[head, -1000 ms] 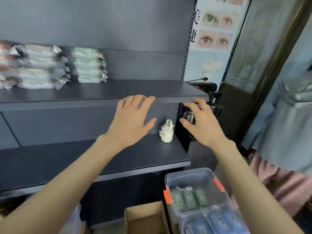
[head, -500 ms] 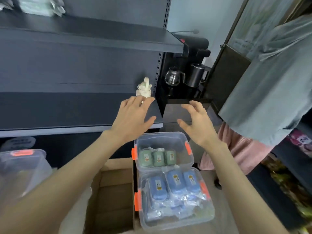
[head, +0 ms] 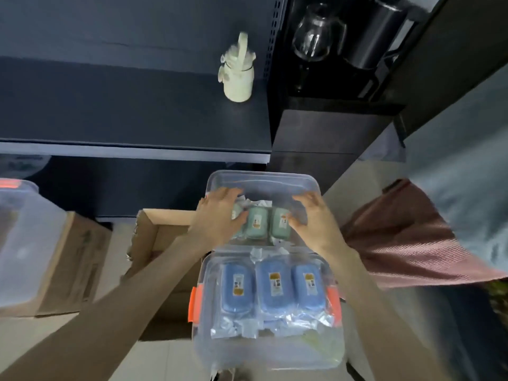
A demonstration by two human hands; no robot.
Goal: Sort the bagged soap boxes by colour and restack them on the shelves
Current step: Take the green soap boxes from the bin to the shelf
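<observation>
Three bagged green soap boxes [head: 257,222] lie in a row in the far clear bin [head: 264,178] on the floor. My left hand [head: 217,218] covers the left green box, fingers curled over it and thumb against the middle one. On the other side, my right hand [head: 313,218] curls in over the row, its thumb on the right green box [head: 280,225]. A nearer clear bin [head: 269,353] with orange latches holds three blue bagged soap boxes [head: 275,284] on top of more bags. The dark shelf [head: 137,119] runs above the bins.
A cream bottle [head: 237,78] stands on the shelf's right end. A black stand with a glass carafe [head: 313,37] is right of the shelving. An open cardboard box [head: 159,235] sits left of the bins, another clear bin [head: 24,243] further left. Someone's pink garment [head: 406,237] is close on the right.
My view dropped from the shelves to the floor bins. Both hands came down from shelf height into the far bin and closed in on the green soap boxes.
</observation>
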